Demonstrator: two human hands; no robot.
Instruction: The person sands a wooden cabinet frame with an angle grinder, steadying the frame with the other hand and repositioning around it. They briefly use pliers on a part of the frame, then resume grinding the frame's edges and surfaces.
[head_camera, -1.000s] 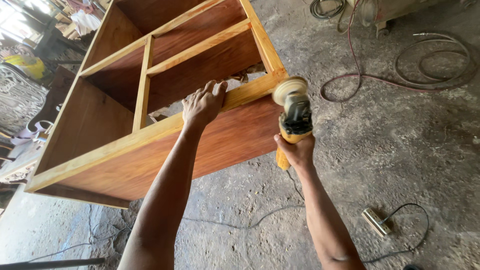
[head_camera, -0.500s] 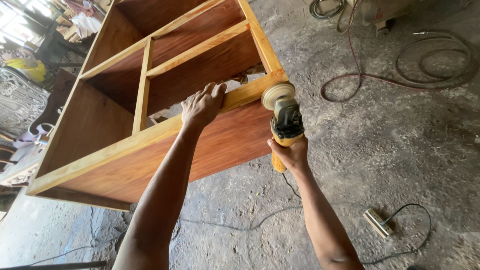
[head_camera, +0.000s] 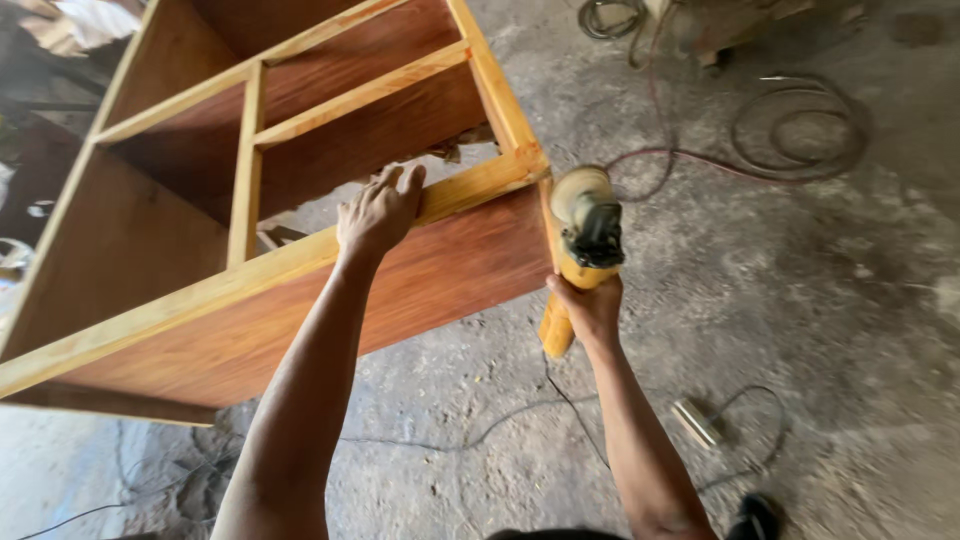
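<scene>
A large open wooden cabinet frame (head_camera: 300, 150), reddish panels with pale yellow edges, lies tilted on the concrete floor. My left hand (head_camera: 378, 212) rests flat on its near top rail, fingers spread over the pale edge. My right hand (head_camera: 590, 305) grips the yellow body of a power sander (head_camera: 585, 225). Its round pad (head_camera: 578, 190) sits against the cabinet's right corner edge (head_camera: 545, 185). A thin black cord runs down from the tool past my arm.
Coiled red and grey cables (head_camera: 790, 120) lie on the floor at the back right. A small metal object with a cord (head_camera: 700, 422) lies near my right arm. Clutter and scrap fill the far left (head_camera: 30, 210).
The sander has shifted left and slightly down, from beside the corner onto the cabinet's right corner edge. My left hand stays on the rail.
</scene>
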